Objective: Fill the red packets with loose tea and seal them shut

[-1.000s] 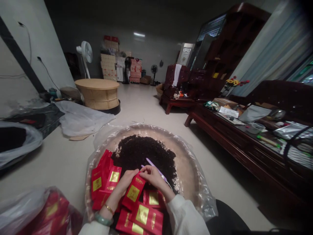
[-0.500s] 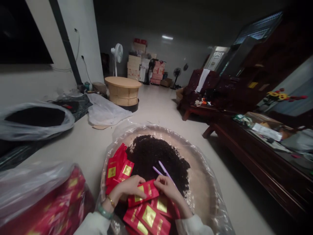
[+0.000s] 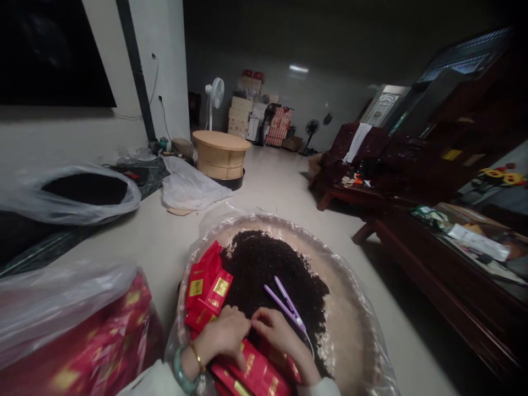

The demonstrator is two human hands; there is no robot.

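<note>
Both hands are bare, with no gloves or rings that can be made out. The left hand (image 3: 225, 335) has a thick pale-green bangle (image 3: 180, 372) round the wrist and a thin gold bracelet (image 3: 198, 356) just above it, nearer the knuckles. Off-white long sleeves (image 3: 142, 384) cover both forearms; on the right hand (image 3: 278, 335) only the cuff shows, at the picture's bottom edge.

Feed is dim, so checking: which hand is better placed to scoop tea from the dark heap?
Probably the right hand: the purple tweezers lie against it over the tea heap. The left hand rests on the red packets.
</note>
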